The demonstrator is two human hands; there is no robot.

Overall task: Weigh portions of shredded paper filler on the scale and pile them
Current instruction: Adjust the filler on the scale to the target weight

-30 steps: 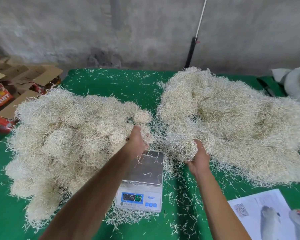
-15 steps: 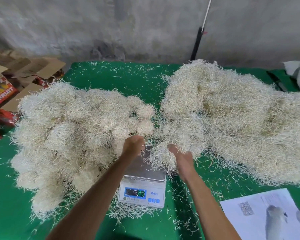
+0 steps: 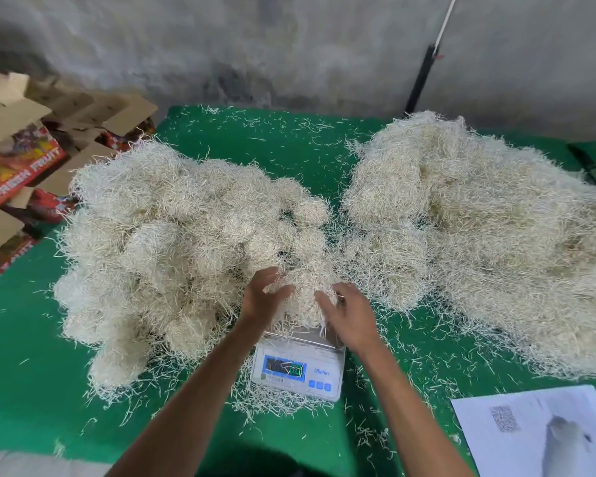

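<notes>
Shredded paper filler, one clump [image 3: 301,297] of it, sits on the platform of the digital scale [image 3: 298,368], cupped between both hands. The left hand [image 3: 260,297] curves round the clump's left side with thumb and fingers wrapped against the strands; the right hand [image 3: 350,313] presses in from the right, fingers bent round the bundle. Both hands are grasping the portion, probably to round it into a compact ball and keep loose strands on the platform so the reading counts the whole handful. The scale's display [image 3: 284,367] is lit, but its digits are too blurred to read.

Left of the scale lies a heap of rounded, ball-like portions [image 3: 172,256], most likely the already weighed ones, set close so each finished clump needs only a short move. Right of the scale spreads a larger, looser mound of filler [image 3: 479,235], apparently the supply, just as near for the other hand.

Scale and both heaps rest on a green cloth-covered table [image 3: 283,142] littered with stray strands. A printed sheet [image 3: 537,432] lies to the right of the scale at the near edge. Beyond the table's left side, cardboard fruit boxes [image 3: 21,156] are stacked. Behind stands a rough grey wall [image 3: 255,46], with a dark pole [image 3: 424,74] leaning on it.
</notes>
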